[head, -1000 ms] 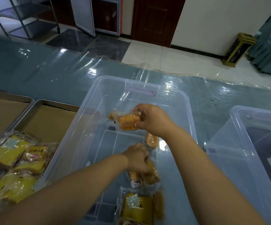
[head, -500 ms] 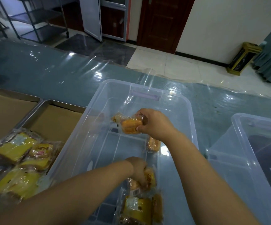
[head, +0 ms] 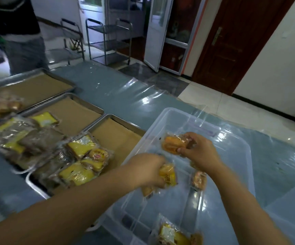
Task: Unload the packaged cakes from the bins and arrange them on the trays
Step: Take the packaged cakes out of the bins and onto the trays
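A: While over the clear plastic bin [head: 231, 165], what's held?

B: Left hand [head: 146, 169] clasps an orange wrapped cake [head: 169, 175], right hand [head: 199, 152] a second cake [head: 174, 145]; probably both for the paper-lined steel tray [head: 118, 138].

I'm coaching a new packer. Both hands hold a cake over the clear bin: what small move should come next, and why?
Probably carry both cakes left to the nearest tray and set them on its bare paper. The left hand grips a yellow-wrapped cake and the right hand an orange cake, both over the clear bin, and that tray has open paper beyond its piled cakes.
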`<state>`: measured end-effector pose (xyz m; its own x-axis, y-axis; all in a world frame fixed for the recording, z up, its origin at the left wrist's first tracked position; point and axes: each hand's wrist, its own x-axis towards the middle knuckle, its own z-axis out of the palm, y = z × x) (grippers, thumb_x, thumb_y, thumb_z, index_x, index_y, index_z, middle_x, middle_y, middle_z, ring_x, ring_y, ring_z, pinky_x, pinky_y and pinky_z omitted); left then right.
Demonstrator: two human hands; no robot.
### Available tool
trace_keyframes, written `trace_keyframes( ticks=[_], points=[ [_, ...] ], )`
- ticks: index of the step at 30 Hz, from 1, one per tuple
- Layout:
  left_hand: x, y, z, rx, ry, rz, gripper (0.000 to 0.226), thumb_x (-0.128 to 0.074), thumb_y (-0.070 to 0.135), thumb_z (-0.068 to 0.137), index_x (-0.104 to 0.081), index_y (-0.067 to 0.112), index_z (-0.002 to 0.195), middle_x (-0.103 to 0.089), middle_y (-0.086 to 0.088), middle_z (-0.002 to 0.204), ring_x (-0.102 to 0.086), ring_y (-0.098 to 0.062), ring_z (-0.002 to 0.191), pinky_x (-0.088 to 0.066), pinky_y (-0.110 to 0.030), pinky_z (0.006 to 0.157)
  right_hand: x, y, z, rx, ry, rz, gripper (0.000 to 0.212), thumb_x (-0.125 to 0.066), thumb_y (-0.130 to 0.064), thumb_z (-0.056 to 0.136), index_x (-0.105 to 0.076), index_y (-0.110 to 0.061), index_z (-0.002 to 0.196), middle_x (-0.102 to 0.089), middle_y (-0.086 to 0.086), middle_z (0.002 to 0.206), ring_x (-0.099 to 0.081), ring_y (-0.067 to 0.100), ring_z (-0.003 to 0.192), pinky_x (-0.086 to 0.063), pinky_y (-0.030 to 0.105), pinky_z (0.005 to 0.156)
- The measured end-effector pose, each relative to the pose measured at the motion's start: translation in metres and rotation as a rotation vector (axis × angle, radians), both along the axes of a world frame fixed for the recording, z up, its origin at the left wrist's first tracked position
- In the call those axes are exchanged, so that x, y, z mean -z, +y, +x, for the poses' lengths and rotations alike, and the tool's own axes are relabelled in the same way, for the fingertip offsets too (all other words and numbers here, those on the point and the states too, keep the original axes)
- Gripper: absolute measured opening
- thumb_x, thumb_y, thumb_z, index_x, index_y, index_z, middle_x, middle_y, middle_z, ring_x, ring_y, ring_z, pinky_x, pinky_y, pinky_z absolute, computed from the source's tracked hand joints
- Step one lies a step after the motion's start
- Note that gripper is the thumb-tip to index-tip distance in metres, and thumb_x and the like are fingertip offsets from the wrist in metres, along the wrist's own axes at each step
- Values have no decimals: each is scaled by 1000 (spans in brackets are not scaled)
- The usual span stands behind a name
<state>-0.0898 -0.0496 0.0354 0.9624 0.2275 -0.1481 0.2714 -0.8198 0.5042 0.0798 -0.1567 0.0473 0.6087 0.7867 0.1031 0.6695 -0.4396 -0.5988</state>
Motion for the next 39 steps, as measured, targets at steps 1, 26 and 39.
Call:
trace_keyframes(
  ticks=[1, 26, 39],
  points=[
    [-6, 4, -12, -49, -53, -51, 34, -76, 45, 68, -57, 31, 92, -60, 11, 82, -56, -9, 73, -36, -21, 56, -6, 4, -8, -8, -4, 22, 35, -79, -24, 69, -60, -35, 96, -65, -13, 86, -63, 12, 81, -51, 35, 76],
    [38, 344, -457, -895, -463, -472, 24, -72, 47, 73, -59, 31, 85, -59, 13, 69, -56, 3, 60, -45, -14, 56, 17, 385, -398, -411, 117, 109, 38, -77, -12, 70, -59, -41, 87, -63, -14, 92, -60, 9, 88, -46, 21, 75],
    [78, 497, -553, -1167, -303, -311, 27, -68, 40, 80, -60, 18, 94, -66, 0, 87, -61, -14, 79, -52, -40, 77, 80, 567, -479, -479, 183, 23, 41, -71, -10, 67, -61, -41, 92, -62, -19, 89, -58, -3, 80, -45, 15, 67]
  ],
)
